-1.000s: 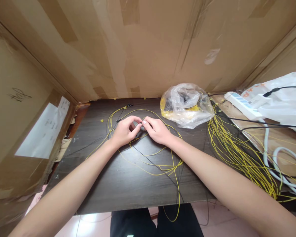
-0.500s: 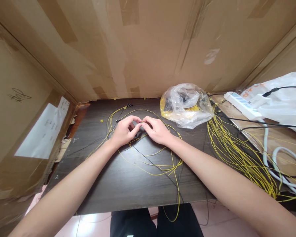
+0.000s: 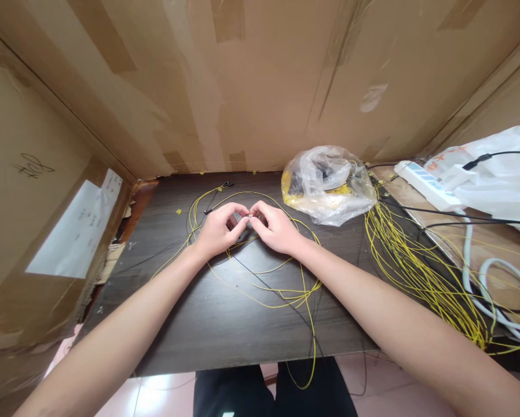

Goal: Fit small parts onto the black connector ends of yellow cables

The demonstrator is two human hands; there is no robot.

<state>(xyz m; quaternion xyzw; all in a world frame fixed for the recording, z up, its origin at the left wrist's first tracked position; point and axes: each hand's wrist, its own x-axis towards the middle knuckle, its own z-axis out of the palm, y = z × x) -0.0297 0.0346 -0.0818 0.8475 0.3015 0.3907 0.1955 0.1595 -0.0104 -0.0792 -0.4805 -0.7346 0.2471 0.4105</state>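
Observation:
My left hand (image 3: 220, 229) and my right hand (image 3: 276, 227) meet above the dark tabletop (image 3: 225, 336), fingertips almost touching. Each is closed in a pinch at a tiny piece between them, too small to name. Beneath and around both hands lies a loose coil of thin yellow cable (image 3: 306, 294), with thin black strands crossing it. One yellow loop hangs over the table's front edge. Black tips of cable (image 3: 227, 184) rest on the table beyond my left hand.
A clear plastic bag (image 3: 329, 188) with yellow and dark contents sits at the back right. Farther right are a bundle of yellow cables (image 3: 410, 272), a white power strip (image 3: 429, 186) and a white bag (image 3: 503, 168). Cardboard walls (image 3: 260, 87) enclose the table.
The fingertips of my right hand have shifted very slightly at the pinch. Otherwise both hands and the cables look the same.

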